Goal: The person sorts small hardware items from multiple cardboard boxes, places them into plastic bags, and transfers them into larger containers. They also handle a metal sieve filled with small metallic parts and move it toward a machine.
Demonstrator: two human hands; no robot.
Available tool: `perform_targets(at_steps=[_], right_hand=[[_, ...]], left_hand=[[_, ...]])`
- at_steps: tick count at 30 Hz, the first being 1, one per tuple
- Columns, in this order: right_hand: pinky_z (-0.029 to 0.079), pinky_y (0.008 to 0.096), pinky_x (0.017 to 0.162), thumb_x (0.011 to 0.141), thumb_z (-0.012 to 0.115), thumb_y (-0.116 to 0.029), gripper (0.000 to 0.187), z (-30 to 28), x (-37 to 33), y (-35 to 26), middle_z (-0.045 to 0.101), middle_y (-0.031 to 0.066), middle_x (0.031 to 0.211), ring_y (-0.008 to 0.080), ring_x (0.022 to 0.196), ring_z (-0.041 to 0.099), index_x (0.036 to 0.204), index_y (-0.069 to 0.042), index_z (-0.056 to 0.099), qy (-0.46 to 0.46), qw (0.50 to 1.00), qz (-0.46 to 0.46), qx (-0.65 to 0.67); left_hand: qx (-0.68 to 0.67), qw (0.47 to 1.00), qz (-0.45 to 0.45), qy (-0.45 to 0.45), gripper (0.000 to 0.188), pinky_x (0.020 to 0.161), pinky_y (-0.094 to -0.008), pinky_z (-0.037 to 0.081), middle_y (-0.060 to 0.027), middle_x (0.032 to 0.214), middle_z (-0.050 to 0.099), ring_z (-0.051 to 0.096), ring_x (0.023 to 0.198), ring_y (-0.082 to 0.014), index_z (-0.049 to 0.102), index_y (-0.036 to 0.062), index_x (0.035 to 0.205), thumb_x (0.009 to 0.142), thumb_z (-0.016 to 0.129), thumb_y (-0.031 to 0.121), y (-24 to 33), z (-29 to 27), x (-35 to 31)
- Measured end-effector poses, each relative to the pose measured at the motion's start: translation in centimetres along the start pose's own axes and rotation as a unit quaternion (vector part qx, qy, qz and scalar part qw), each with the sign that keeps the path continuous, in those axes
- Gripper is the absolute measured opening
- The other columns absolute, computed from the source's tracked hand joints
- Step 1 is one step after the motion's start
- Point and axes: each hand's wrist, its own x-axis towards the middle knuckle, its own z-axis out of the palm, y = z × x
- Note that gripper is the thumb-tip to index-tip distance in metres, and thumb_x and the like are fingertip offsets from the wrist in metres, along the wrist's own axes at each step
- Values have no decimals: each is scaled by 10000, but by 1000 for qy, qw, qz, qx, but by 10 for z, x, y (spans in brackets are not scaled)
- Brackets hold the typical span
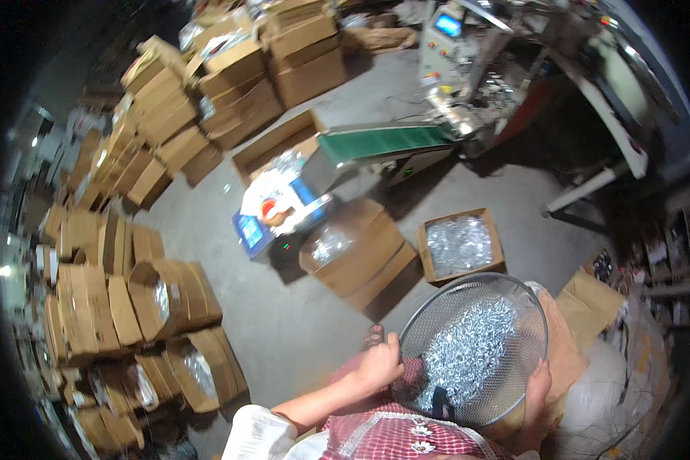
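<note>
Right now, in the head view, you hold one round wire-mesh sieve (474, 349) over your lap, between your two hands. Your left hand (379, 366) is curled over the near left rim, fingers wrapped on the wire edge; your right hand (537, 392) grips the lower right rim from beneath, thumb up along the side. Inside lies a heap of small shiny metal parts (468, 349), banked toward the left half and too small to count.

The sieve looks tilted, so my guess is the heap could slide and spill over the rim onto the concrete floor (299, 322) if you tip it further or shake hard. Your right grip sits low and looks the weaker of the two; a slip there would drop that side.

Just ahead of you stands one open cardboard box (460, 245) filled with the same bright parts, and one larger carton (356, 249) beside it, with a clear bag inside. One green conveyor belt (383, 142) runs down from one packing machine (456, 54). One scale (280, 211) stands below the belt's end. Stacked cartons (130, 253) crowd the left, too many to number surely.
</note>
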Motion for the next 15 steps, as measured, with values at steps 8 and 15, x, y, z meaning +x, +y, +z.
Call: perform_targets(at_steps=[8, 15], right_hand=[[455, 588, 732, 1052, 420, -372, 408, -58, -8, 89, 643, 337, 908, 515, 853, 613, 1100, 3, 573, 84, 993, 72, 43], [460, 583, 775, 1025, 469, -418, 489, -65, 21, 124, 645, 356, 949, 538, 891, 606, 1115, 56, 551, 80, 988, 117, 55]], left_hand=[[60, 994, 92, -15, 384, 648, -578, 533, -275, 737, 658, 658, 710, -484, 429, -18, 1078, 818, 644, 165, 110, 2, 41], [89, 971, 199, 97, 321, 511, -484, 535, -198, 635, 656, 673, 571, -370, 450, -35, 1085, 848, 590, 130, 180, 17, 68]])
